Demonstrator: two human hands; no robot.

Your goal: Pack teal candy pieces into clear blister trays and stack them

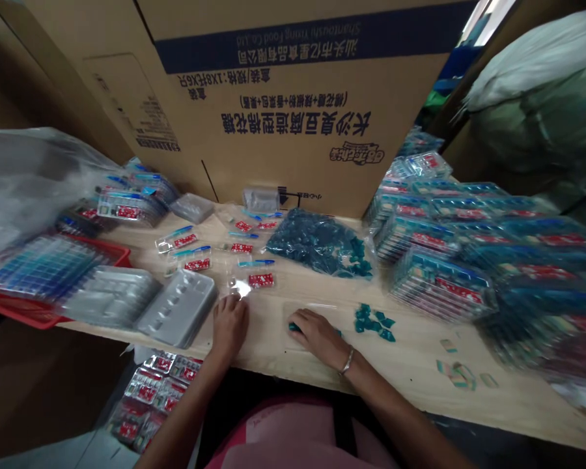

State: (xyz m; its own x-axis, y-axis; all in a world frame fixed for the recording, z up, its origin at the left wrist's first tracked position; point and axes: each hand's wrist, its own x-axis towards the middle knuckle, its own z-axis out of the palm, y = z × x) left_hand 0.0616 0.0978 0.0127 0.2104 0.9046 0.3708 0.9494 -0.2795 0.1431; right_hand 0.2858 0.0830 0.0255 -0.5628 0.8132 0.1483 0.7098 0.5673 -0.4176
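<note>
My left hand [229,324] rests on the wooden table [420,371], fingers curled down on the near edge of a clear blister pack [254,280] with a red label. My right hand [317,333] lies palm down on a clear plastic tray [306,311], fingers closed over a small teal piece [293,326]. A little heap of teal pieces [374,322] sits just right of that hand. Behind it lies a clear bag full of teal pieces [322,247].
Stacks of empty clear trays [176,306] and a red basket [53,286] stand left. Filled packs lie in rows [200,247] and pile up at right [444,260]. A big cardboard box [293,98] walls the back. More packs [151,391] lie below the table.
</note>
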